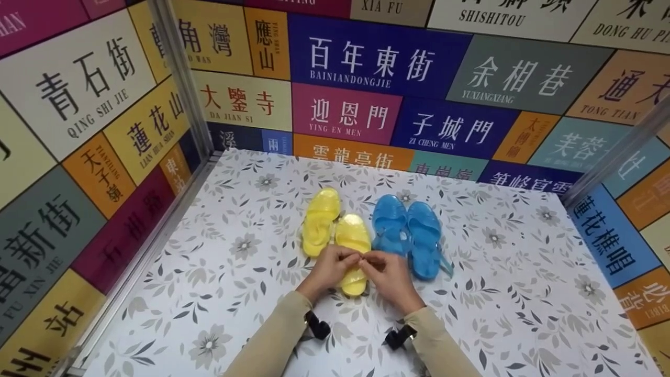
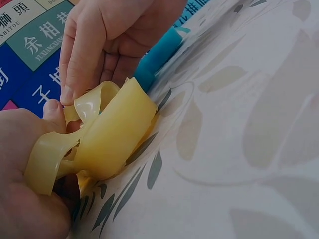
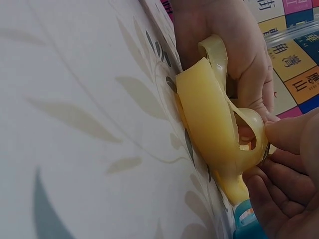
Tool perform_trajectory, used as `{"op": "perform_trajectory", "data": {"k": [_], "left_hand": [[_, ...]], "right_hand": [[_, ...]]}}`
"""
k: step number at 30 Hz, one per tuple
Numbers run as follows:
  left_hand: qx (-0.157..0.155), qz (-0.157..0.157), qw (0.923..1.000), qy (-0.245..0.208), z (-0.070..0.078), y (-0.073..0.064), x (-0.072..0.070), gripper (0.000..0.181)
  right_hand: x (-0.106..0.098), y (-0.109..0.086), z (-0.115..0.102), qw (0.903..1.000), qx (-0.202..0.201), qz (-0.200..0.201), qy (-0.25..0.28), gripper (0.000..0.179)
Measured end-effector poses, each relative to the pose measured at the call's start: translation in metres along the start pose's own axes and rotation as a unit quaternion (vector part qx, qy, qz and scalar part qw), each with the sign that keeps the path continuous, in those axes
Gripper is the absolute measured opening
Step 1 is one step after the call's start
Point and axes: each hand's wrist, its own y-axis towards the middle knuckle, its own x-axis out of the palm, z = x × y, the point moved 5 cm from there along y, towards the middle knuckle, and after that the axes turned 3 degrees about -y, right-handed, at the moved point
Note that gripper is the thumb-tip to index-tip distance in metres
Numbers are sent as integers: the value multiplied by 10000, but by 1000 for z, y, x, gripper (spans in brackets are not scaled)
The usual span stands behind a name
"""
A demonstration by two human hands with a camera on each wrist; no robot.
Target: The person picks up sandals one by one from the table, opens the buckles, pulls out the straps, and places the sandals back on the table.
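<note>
Two yellow jelly sandals lie in the middle of the table. My left hand (image 1: 331, 268) and right hand (image 1: 391, 275) meet over the nearer yellow sandal (image 1: 355, 230), fingertips close together at its ankle strap. In the left wrist view the strap (image 2: 42, 164) loops up beside the heel, held by my left hand. My right thumb and fingers pinch the strap's other part; a bit of dark metal (image 3: 266, 152) shows between them in the right wrist view. The second yellow sandal (image 1: 320, 217) lies just left of it, untouched.
A pair of blue sandals, one (image 1: 390, 212) beside the other (image 1: 425, 241), lies close to my right hand, the right one's strap sticking out. The table (image 1: 209, 293) has a leaf-patterned cover. Walls with street-name signs (image 1: 345, 112) stand behind and at both sides.
</note>
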Motion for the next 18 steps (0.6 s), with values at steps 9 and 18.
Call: {"op": "perform_trajectory", "data": {"k": [9,18], "left_hand": [[-207,12,9997,115,0,0,0,17],[-109,-187,9997,-110,0,0,5,21]], "right_hand": [[-2,0,0,10000,-25,24,25,14],[-1,-1,0,9995,-267,28,-160,17]]}}
